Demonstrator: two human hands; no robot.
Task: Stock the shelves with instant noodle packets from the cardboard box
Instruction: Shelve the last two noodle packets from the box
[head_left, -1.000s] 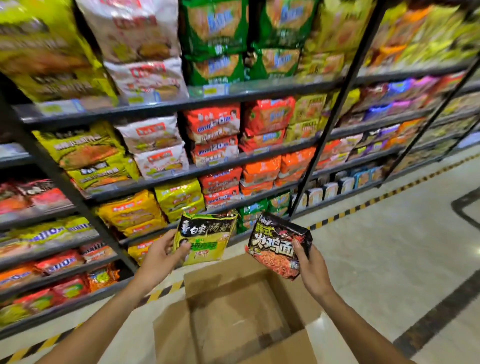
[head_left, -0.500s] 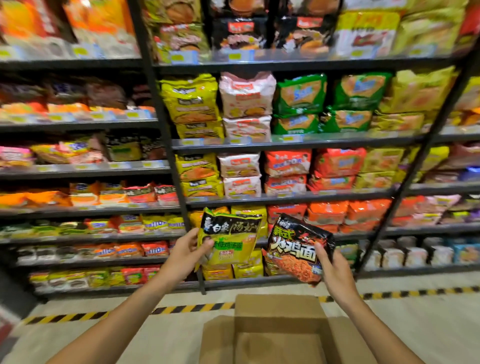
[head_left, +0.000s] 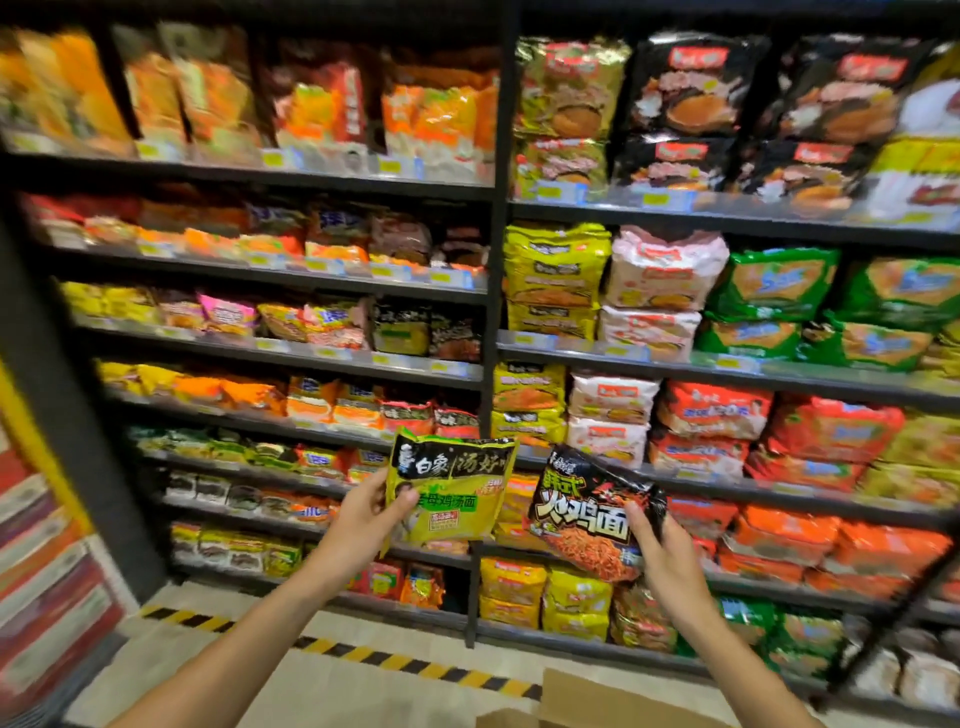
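A: Item one?
B: Yellow-green noodle packet (head_left: 451, 488), upright, held in the air in front of the shelves (head_left: 727, 371). The left hand (head_left: 370, 514) is clamped on its lower left edge, thumb across the front.

A: Item two?
B: Black noodle packet (head_left: 592, 512), tilted, just beside the first, the two apart. The right hand (head_left: 657, 551) is closed on its lower right corner.

A: Source container?
B: Cardboard box (head_left: 597, 699), only a flap showing at the bottom edge, below the right forearm. Contents cannot be seen.

A: Surroundings?
B: Dark metal shelves, several tiers, packed with noodle packs in yellow, red, orange, green, black. Striped black-and-yellow floor tape (head_left: 415, 667) runs along the base.
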